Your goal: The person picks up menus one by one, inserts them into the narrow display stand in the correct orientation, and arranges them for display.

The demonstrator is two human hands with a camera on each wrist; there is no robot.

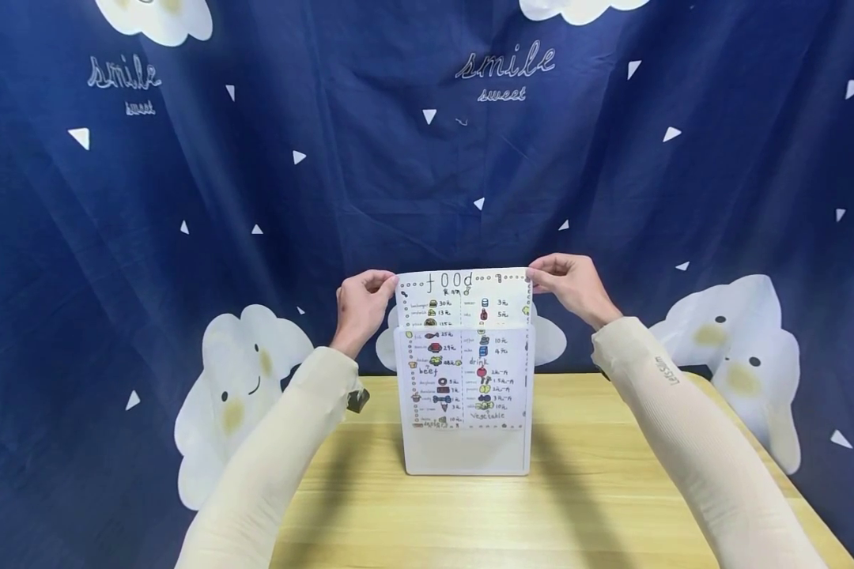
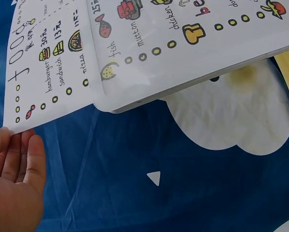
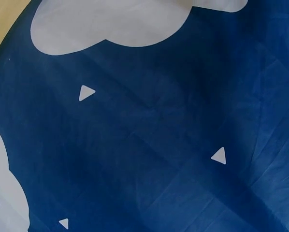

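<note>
A hand-drawn food menu sheet stands partly inside an upright translucent white plastic sleeve on the wooden table. My left hand pinches the sheet's top left corner, and my right hand pinches its top right corner. The sheet's top sticks out above the sleeve's rim. In the left wrist view the sheet and the sleeve's edge show close up, with my left hand's fingers at the sheet's corner. The right wrist view shows only the backdrop.
A dark blue curtain printed with white clouds and triangles hangs behind the table. A small dark clip-like thing shows by my left sleeve. Both forearms wear cream sleeves.
</note>
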